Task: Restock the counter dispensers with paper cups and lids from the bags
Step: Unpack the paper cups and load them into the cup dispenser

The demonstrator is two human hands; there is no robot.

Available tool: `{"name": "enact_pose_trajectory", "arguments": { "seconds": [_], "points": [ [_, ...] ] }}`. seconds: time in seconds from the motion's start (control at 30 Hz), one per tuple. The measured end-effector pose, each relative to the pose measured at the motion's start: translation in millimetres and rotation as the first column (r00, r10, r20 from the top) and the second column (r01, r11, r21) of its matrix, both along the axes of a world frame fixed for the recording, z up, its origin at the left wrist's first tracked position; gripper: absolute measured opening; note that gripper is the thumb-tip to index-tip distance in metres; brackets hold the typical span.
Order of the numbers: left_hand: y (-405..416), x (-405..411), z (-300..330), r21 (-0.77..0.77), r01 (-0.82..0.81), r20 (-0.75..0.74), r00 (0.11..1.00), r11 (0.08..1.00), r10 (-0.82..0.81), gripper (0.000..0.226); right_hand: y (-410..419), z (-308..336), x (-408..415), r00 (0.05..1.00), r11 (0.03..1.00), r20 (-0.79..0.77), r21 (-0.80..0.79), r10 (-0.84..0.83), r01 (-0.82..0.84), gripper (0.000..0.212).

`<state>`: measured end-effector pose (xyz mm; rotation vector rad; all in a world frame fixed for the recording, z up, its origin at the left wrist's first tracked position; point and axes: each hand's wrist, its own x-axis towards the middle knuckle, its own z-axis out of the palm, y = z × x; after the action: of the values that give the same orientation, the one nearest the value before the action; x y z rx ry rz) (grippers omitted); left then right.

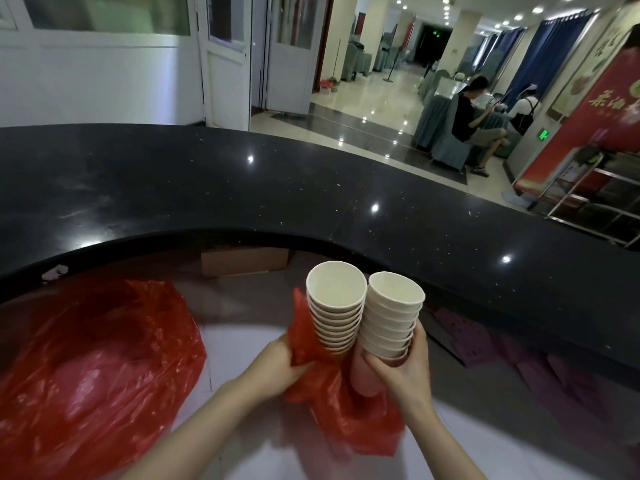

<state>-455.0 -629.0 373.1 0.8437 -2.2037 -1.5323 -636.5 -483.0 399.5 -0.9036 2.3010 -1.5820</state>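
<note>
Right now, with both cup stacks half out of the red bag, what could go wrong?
1. The right hand grips only the lower end of the right cup stack; the nested cups above could tip or slide off.
2. The left cup stack seems held only through the small red bag pinched by the left hand, so it may slip.
3. Both stacks lean apart at their open tops and could topple onto the lower surface.

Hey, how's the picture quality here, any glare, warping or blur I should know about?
Head view: ceiling lights glint as small bright spots on the black counter; wide-angle distortion bends its edge and the door frames; the cup stacks and both hands are sharp; the seated people at the far right look soft.
</note>
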Motion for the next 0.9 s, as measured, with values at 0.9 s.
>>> {"name": "enact_pose_trajectory", "arguments": {
  "seconds": [0.9],
  "points": [
    [4, -34, 39, -0.260, -0.157, 0.041, 0.984, 0.953, 0.174, 0.089, 17, 14, -1, 0.993, 0.993, 0.045, -0.065, 0.106, -0.103, 0.095]
  ]
}}
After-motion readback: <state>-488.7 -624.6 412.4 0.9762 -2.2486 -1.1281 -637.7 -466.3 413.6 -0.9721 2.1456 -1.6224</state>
